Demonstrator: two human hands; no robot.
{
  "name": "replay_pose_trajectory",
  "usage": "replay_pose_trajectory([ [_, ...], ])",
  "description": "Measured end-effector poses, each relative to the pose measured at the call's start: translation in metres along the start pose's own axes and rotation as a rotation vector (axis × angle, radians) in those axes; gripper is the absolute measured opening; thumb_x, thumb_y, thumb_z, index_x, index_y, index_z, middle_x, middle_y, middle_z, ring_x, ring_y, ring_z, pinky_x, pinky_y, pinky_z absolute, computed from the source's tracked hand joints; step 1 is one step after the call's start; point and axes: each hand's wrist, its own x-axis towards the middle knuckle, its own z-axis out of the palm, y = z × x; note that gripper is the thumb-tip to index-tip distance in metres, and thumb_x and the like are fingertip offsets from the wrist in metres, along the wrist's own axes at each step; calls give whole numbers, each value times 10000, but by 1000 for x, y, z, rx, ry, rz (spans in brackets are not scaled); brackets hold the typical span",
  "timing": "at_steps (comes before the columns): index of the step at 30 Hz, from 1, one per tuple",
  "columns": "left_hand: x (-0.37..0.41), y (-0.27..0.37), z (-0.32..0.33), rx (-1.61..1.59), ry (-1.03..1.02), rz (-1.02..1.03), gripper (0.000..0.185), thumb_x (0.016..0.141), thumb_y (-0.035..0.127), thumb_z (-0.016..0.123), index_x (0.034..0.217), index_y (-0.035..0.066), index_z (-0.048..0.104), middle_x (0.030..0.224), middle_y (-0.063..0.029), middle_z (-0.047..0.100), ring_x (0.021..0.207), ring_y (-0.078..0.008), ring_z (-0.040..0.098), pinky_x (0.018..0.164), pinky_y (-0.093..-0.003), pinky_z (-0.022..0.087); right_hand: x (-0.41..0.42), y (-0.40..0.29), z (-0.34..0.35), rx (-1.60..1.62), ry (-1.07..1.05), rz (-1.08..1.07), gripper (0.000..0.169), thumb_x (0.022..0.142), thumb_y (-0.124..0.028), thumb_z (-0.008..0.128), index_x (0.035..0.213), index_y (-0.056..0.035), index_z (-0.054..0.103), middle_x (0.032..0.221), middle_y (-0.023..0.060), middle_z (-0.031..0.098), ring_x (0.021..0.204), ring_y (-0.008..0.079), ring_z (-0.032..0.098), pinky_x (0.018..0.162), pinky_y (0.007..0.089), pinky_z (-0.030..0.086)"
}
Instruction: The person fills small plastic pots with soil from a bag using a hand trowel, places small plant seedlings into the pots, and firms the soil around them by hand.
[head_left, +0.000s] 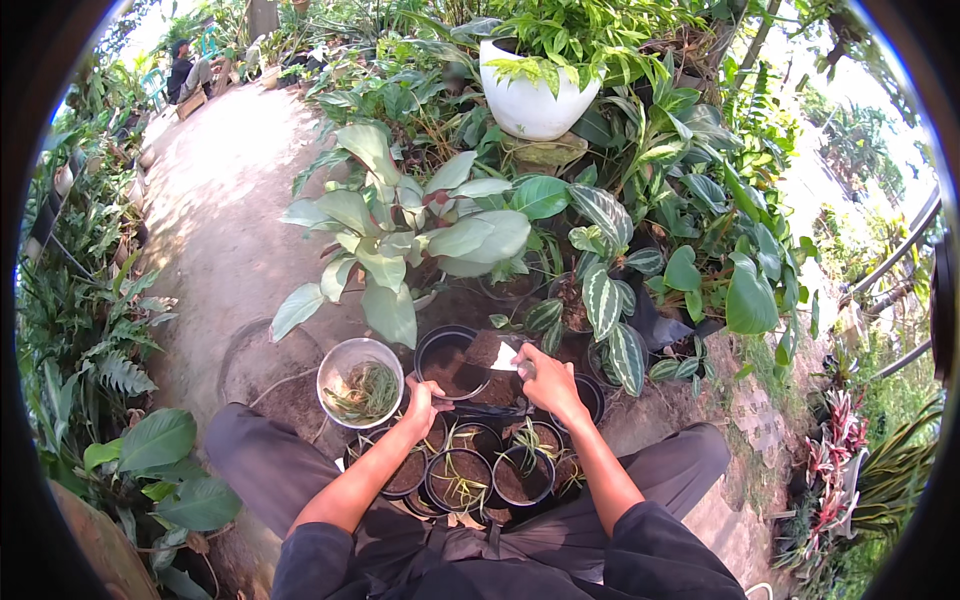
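My left hand (426, 405) grips the near rim of a black plastic plant pot (442, 360) that has dark soil in it. Held in my right hand (546, 379) is a scoop (504, 355), part of it white, with soil on it, tilted over the pot's right side. More loose soil (501, 391) lies just below the scoop. To the left of my left hand stands a pale bucket (360, 382) with cut grass-like plants (369, 394) inside. Between my legs are several black pots (459, 480) of soil, some with small striped seedlings (531, 442).
A large pale-leaved potted plant (405, 232) spreads beyond the pots. Striped-leaf plants (606, 300) grow at the right, and a white planter (538, 97) stands on a stone behind. A dirt path (217, 195) runs up the left, where a person (187, 71) sits far off.
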Motion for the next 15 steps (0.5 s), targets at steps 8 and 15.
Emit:
replay_pose_trajectory([
  [8, -26, 7, 25, 31, -93, -26, 274, 791, 94, 432, 1051, 121, 347, 1005, -111, 525, 849, -282, 603, 724, -447, 543, -6, -4, 17, -96, -142, -35, 316, 763, -76, 600, 1066, -162, 579, 976, 113, 680, 1019, 316, 609, 880, 473, 344],
  [15, -30, 10, 23, 59, -157, 8, 341, 788, 53, 426, 1094, 145, 304, 1108, -105, 449, 906, -264, 572, 717, -443, 545, -13, -9, 25, -254, -21, -148, 368, 710, -50, 619, 1062, -151, 585, 895, 111, 640, 970, 305, 594, 851, 446, 357],
])
